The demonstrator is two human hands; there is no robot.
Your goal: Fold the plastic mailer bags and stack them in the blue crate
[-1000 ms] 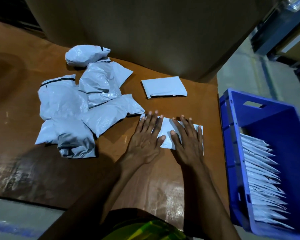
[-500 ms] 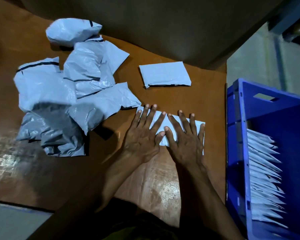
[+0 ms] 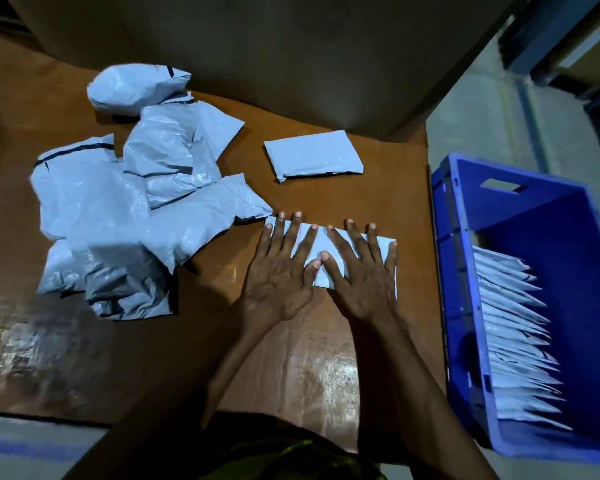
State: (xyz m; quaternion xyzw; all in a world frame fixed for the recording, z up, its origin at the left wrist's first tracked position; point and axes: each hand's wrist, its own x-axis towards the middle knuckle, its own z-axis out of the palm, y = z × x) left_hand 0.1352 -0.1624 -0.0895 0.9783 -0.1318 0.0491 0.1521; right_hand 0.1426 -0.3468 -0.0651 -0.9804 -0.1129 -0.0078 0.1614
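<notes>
A folded white mailer bag lies flat on the brown table near its right edge. My left hand and my right hand both press down on it with straight, spread fingers, thumbs touching in the middle. Another folded mailer lies farther back. A loose pile of unfolded crumpled mailers covers the table's left half. The blue crate stands to the right, beside the table, with a row of several folded mailers standing on edge inside.
A large brown cardboard wall rises behind the table. The table's glossy front part is bare wood. Grey floor shows to the right past the crate, with dark shelving at the top right.
Both hands have stayed pressed on the folded mailer, drawing slightly closer so the thumbs now touch. The view has shifted a little; the pile and crate have not moved.
</notes>
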